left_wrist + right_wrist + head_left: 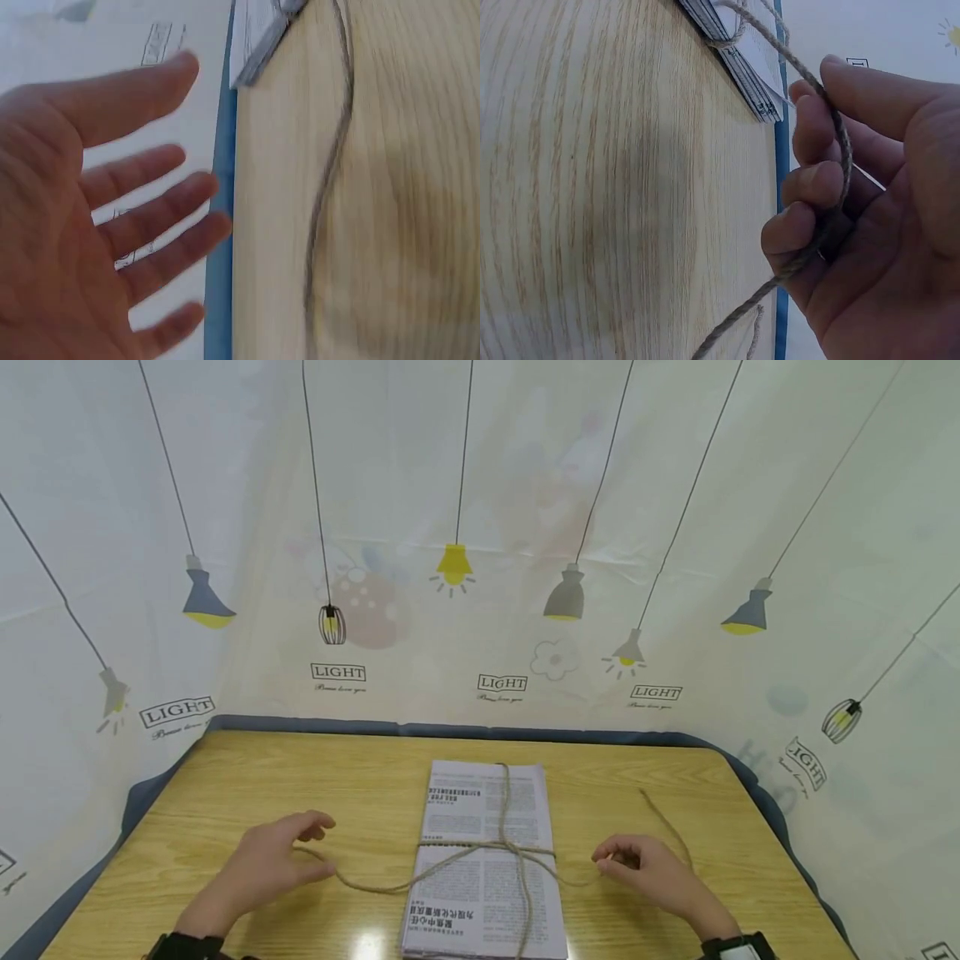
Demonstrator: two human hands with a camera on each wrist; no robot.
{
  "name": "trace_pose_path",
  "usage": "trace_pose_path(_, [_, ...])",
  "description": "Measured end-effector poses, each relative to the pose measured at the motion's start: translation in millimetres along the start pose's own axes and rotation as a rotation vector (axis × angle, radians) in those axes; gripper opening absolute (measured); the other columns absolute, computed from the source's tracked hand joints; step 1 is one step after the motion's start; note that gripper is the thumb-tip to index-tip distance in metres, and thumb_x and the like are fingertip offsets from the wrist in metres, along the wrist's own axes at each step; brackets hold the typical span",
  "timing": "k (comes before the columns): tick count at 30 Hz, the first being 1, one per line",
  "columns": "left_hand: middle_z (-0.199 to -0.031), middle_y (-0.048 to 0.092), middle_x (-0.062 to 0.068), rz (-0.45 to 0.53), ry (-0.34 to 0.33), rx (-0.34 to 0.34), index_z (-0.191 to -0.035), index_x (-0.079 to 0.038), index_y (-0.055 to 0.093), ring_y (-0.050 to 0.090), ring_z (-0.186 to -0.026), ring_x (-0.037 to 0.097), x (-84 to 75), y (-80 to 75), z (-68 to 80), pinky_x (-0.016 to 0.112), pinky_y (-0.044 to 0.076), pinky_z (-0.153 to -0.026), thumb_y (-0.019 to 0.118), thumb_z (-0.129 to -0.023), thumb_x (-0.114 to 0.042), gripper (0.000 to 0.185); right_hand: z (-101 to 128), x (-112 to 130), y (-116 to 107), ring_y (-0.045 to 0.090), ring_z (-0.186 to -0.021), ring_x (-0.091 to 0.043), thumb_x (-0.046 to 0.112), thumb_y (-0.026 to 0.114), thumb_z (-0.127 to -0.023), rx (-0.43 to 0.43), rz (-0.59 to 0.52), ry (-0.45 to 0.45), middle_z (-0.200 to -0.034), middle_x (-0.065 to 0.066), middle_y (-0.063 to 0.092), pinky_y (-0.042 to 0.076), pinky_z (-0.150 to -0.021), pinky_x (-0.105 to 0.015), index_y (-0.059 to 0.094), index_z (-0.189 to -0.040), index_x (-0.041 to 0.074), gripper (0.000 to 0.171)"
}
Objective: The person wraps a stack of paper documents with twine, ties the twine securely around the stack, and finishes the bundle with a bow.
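A stack of folded newspapers (450, 881) lies at the middle of the table, with brown twine (504, 810) running along and across it and crossing on top. My left hand (273, 864) hovers left of the stack, fingers spread and thumb apart. The left end of the twine (330, 172) runs over the wood beside that hand, with nothing in its palm. On the right side, my right hand (648, 868) holds the other length of twine (840, 142) between thumb and curled fingers. Its tail trails down past the palm onto the table.
The wooden table (315, 768) has a blue-grey edge (525, 735) along its back and sides. Behind it hangs a pale cloth (420, 693) printed with lamps. Dark bands (738, 946) circle both wrists.
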State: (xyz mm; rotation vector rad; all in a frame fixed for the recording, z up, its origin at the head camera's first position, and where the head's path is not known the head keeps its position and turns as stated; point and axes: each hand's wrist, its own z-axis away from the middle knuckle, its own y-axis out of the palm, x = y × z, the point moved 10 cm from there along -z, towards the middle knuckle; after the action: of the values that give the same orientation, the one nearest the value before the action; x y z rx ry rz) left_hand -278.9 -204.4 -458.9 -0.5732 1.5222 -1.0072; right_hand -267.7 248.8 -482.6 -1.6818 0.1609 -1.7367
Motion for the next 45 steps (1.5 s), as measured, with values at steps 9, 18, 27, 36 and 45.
trace_pose_path(9, [-0.106,0.067,-0.006,0.017,0.246,0.12,-0.114,-0.017,0.067,0.061,-0.09,0.009,-53.0,63.1,-9.4,0.028,0.051,-0.075,0.069,-0.089,-0.038,0.033,-1,-3,6,0.06,-0.079,-0.002,0.028,0.062,-0.096,0.055,0.054,0.007,-0.101,-0.008,0.071,0.05,-0.069,-0.022,0.071,-0.108,0.004,0.028])
trace_pose_path(18, [-0.087,0.063,-0.015,-0.059,0.336,0.041,-0.093,-0.025,0.069,0.055,-0.079,0.0,-79.7,87.4,-11.6,0.028,0.048,-0.072,0.069,-0.089,-0.037,0.013,0,-8,15,0.059,-0.079,0.0,0.025,0.066,-0.093,0.115,0.09,-0.007,-0.097,-0.003,0.072,0.048,-0.069,-0.021,0.073,-0.099,0.008,0.02])
trace_pose_path(27, [-0.071,0.05,-0.017,0.016,0.268,0.004,-0.083,-0.026,0.061,0.045,-0.064,-0.002,-75.6,83.5,-14.0,0.02,0.04,-0.06,0.061,-0.096,-0.023,0.013,1,1,17,0.057,-0.073,-0.003,0.022,0.059,-0.097,0.121,0.095,-0.035,-0.089,-0.006,0.069,0.047,-0.064,-0.023,0.069,-0.098,0.006,0.019])
trace_pose_path(36, [-0.069,0.047,-0.008,0.216,0.159,-0.09,-0.092,-0.023,0.056,0.037,-0.055,0.001,-71.6,29.7,-16.9,0.022,0.035,-0.055,0.047,-0.104,-0.03,0.016,-4,35,-1,0.041,-0.058,0.0,0.031,0.059,-0.097,-0.056,0.133,-0.064,-0.069,0.005,0.049,0.039,-0.054,-0.021,0.066,-0.097,0.009,0.023])
trace_pose_path(45, [-0.054,0.038,-0.014,0.051,0.15,-0.298,-0.087,-0.026,0.063,0.029,-0.047,0.0,-68.5,-9.9,-16.5,0.019,0.028,-0.051,0.063,-0.095,-0.033,0.011,-7,51,-18,0.039,-0.053,-0.003,0.035,0.067,-0.092,-0.261,0.19,-0.023,-0.066,0.005,0.052,0.037,-0.051,-0.022,0.069,-0.093,0.018,0.017])
